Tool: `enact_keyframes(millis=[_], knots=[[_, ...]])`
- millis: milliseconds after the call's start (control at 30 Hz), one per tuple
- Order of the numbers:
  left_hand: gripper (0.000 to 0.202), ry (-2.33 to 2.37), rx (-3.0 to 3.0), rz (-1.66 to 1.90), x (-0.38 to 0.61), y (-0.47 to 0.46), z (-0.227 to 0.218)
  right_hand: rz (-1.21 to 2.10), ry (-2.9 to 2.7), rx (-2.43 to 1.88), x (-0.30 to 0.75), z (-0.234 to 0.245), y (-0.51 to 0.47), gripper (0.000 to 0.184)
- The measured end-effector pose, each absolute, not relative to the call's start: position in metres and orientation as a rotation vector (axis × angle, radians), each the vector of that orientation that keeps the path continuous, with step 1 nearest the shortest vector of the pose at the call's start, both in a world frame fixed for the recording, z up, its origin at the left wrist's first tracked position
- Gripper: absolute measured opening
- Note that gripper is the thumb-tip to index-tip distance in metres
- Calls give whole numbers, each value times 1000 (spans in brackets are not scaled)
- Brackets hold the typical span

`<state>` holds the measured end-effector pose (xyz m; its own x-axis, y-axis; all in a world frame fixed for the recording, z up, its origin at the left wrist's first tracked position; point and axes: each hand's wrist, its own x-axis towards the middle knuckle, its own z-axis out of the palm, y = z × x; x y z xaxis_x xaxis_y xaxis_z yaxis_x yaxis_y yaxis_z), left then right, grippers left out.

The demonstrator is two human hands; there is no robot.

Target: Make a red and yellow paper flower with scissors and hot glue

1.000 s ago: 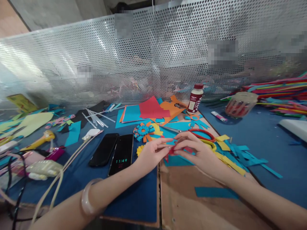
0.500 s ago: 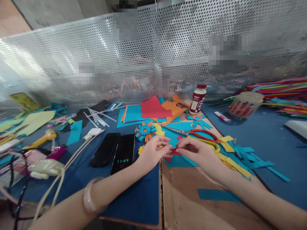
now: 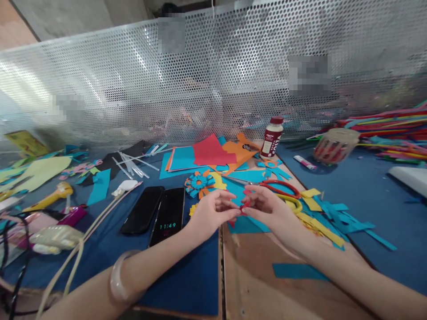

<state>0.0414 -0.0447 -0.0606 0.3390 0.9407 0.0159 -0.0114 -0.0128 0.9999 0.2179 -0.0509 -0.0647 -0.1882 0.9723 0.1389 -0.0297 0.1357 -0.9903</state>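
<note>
Between my two hands is a small piece of red paper [image 3: 245,206], partly covered by the fingers. My left hand [image 3: 213,213] is closed, thumb and fingertips pinching its left side. My right hand [image 3: 271,213] pinches the same paper from the right. Under and behind the hands lie sheets of blue paper [image 3: 248,225]. Just beyond the right hand rest scissors with red and yellow handles [image 3: 283,189], blades pointing left. A blue and orange paper flower [image 3: 199,182] lies beyond the left hand, near a yellow paper piece [image 3: 218,180].
Two phones [image 3: 168,215] lie left of the hands. Yellow and blue paper strips [image 3: 350,220] are scattered right. Behind stand a bottle [image 3: 271,138] and a perforated metal screen [image 3: 213,89]. A glue gun [image 3: 53,195], white cables [image 3: 96,218] and a jar [image 3: 335,146] are farther out.
The fingers have shifted on the red paper, and more of it shows by the right fingertips. The right fingers are raised a little. The whole view has shifted slightly.
</note>
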Motion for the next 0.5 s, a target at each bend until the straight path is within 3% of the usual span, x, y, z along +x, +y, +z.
enact_keyframes(millis=[67, 233, 500], knots=[[36, 935, 1323, 966, 42, -45, -60, 1293, -1353, -1013, 217, -65, -51, 45], [35, 969, 1298, 1012, 42, -44, -62, 1370, -1383, -1143, 217, -64, -51, 23], [34, 951, 1369, 1000, 44, -42, -63, 1394, -1322, -1132, 219, -68, -52, 25]])
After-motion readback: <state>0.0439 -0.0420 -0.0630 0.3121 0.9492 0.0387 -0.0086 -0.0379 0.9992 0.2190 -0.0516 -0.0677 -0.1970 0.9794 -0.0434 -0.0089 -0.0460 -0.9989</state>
